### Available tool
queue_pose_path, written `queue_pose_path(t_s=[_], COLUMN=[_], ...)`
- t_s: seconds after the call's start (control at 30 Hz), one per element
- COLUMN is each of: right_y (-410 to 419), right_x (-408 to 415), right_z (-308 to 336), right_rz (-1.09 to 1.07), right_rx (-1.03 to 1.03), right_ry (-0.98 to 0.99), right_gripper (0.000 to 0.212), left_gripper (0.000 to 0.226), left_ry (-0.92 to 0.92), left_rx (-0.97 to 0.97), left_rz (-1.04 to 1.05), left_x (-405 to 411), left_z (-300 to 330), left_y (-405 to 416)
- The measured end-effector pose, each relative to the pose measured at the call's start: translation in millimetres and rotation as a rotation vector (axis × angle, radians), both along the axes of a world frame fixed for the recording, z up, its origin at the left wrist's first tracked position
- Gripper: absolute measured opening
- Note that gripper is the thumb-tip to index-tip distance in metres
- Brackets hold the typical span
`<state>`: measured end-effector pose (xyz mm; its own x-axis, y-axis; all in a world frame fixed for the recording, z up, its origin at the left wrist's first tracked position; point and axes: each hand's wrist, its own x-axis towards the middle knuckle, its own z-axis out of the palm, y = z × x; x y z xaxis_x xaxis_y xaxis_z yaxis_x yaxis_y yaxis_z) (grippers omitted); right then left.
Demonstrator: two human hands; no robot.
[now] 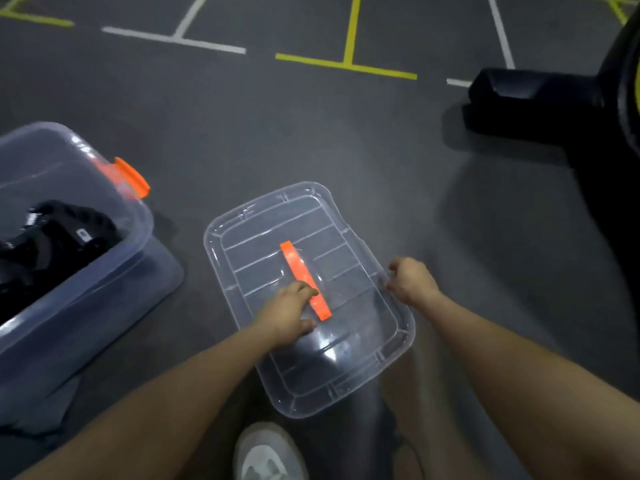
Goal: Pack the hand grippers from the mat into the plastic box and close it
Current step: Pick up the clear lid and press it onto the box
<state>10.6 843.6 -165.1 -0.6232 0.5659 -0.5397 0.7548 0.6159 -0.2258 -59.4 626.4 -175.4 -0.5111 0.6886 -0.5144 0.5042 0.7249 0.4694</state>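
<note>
Hand grippers [52, 233], seen as a dark tangle of black handles with a bit of metal spring showing, are found inside the clear plastic box [69, 289] at the far left of the view. The box is open at the top, and an orange latch [133, 176] is seen sticking up from its far rim. A grey mat [162, 271] is seen under the box, with one rounded corner showing beside the box's right wall.

Toward the centre, the box's transparent lid [304, 296] is held apart from the box, tilted over the dark floor [311, 133]. An orange handle [304, 278] is set along the middle of the lid. The left hand [287, 313] is curled over the lid's middle, with the fingers hooked around the near part of the orange handle and the thumb laid on the clear plastic below it. Below the lid, a white shoe [266, 455] is seen at the bottom edge of the view.

Further right, the right hand [410, 278] is closed on the lid's right rim, the edge being pinched between the curled fingers and the thumb. White and yellow lines [346, 64] are marked on the floor at the top. At the upper right, a large black object [554, 102] is seen resting on the floor; what it is cannot be told.
</note>
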Motion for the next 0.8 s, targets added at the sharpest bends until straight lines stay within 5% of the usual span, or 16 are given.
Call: queue_pose_path(t_s=[0.43, 0.8], right_y=[2.8, -1.4], right_x=[14.4, -37.1], right_z=[-38.7, 82.8], right_rz=[-0.113, 0.081], right_rx=[0.052, -0.023], right_ry=[-0.077, 0.104], right_gripper=[0.031, 0.021], left_gripper=[0.056, 0.067], left_ry=[0.035, 0.01], left_rx=[-0.028, 0.109], left_rz=[-0.053, -0.093], left_x=[6.7, 3.9], left_z=[-16.0, 99.4], left_y=[5.8, 25.5])
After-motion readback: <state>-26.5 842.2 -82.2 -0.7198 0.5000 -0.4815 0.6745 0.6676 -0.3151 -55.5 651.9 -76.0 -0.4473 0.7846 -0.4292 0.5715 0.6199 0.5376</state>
